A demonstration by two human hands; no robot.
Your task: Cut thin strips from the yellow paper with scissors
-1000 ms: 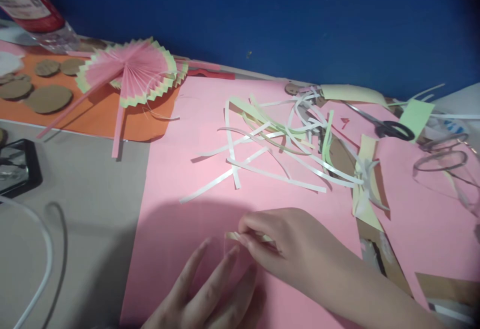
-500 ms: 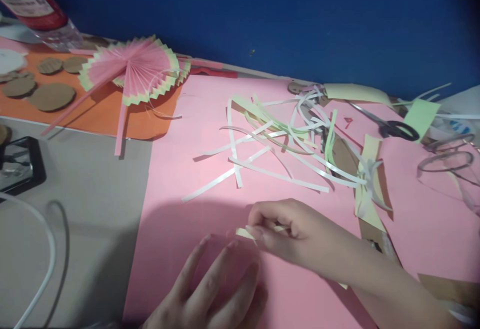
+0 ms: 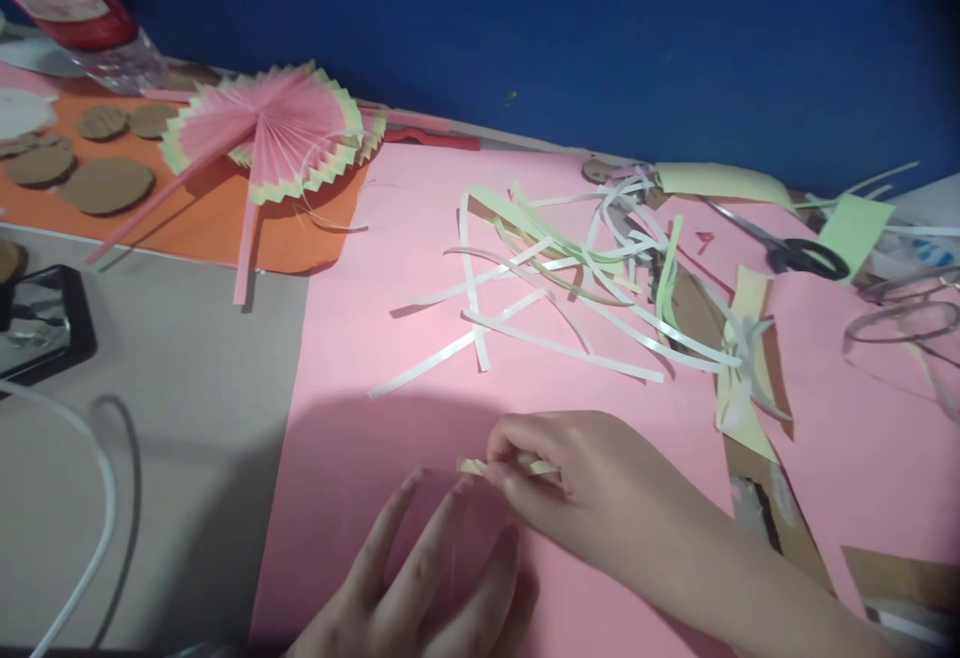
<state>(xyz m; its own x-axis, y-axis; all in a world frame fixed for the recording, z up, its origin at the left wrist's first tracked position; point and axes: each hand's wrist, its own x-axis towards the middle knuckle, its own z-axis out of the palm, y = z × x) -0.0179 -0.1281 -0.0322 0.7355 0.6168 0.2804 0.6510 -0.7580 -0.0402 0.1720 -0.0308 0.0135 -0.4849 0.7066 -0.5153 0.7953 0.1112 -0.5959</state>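
My right hand [image 3: 555, 468] pinches a narrow pale yellow paper strip [image 3: 472, 466] between thumb and forefinger, just over a large pink paper sheet [image 3: 360, 338]. One end of the strip sticks out to the left, close to a fingertip of my left hand [image 3: 427, 568]. That hand is spread on the pink sheet with its fingers apart, pressing it. Beyond both hands lies a loose tangle of white paper strips [image 3: 562, 346] with a few light green strips [image 3: 669, 283] among them.
Pink and yellow-green pleated paper fans [image 3: 300, 138] rest on orange paper [image 3: 300, 243] beside cardboard discs [image 3: 106, 186]. A bottle [image 3: 90, 13] stands at the back left. Scissors [image 3: 802, 256] and eyeglasses [image 3: 900, 321] lie at the right. A white cable [image 3: 105, 498] curves at the left.
My right hand has moved slightly left with the yellow strip, bringing its end nearer my left fingertips. My left hand stays almost where it was. The view has shifted a little.
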